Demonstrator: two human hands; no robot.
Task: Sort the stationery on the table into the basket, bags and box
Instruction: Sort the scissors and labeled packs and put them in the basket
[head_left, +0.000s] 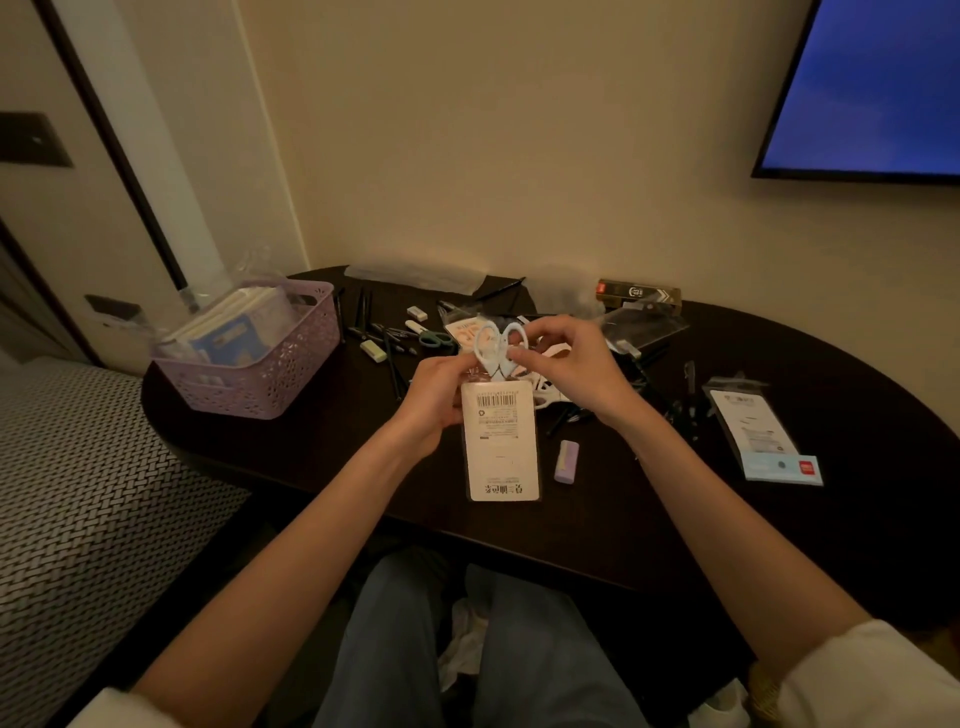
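My left hand grips the top of a white packaging bag with a barcode, held upright over the dark table. White-handled scissors stick out of the bag's top, blades down inside it. My right hand pinches the scissors' right handle loop. A purple lattice basket with notebooks in it stands at the left. More white scissors lie behind the bag. A dark box rests at the back by the wall.
Black pens, white erasers, green-handled scissors and a purple eraser are scattered on the table. Plastic bags lie at the back right; a packaged item and sticky-note pad at the right. A screen hangs on the wall.
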